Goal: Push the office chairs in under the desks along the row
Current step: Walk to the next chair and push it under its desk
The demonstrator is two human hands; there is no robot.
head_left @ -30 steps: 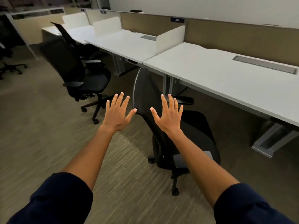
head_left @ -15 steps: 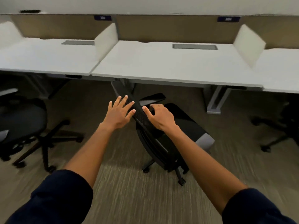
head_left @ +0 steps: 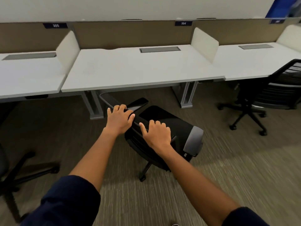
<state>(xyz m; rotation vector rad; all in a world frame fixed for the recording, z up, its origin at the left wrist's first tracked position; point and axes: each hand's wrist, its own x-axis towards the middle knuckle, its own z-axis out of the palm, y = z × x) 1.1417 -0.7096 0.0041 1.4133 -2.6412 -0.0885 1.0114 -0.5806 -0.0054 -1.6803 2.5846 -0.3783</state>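
Note:
A black office chair [head_left: 169,126] with grey armrest pads stands on the carpet in front of the middle white desk [head_left: 138,69], turned at an angle, its seat out from under the desk. My left hand [head_left: 119,119] grips the top edge of the mesh backrest. My right hand [head_left: 157,133] rests curled over the same edge a little lower right. The backrest's far corner reaches just below the desk's front edge.
Another black chair [head_left: 280,93] stands pulled out at the right desk. A chair base [head_left: 24,170] shows at the left edge. Grey desk legs [head_left: 187,95] flank the knee space. White dividers [head_left: 204,43] separate the desks; a tan partition runs behind.
My left hand has moved onto the backrest's top edge and closed on it. My right hand keeps its hold. The view has come closer to the desk and chair.

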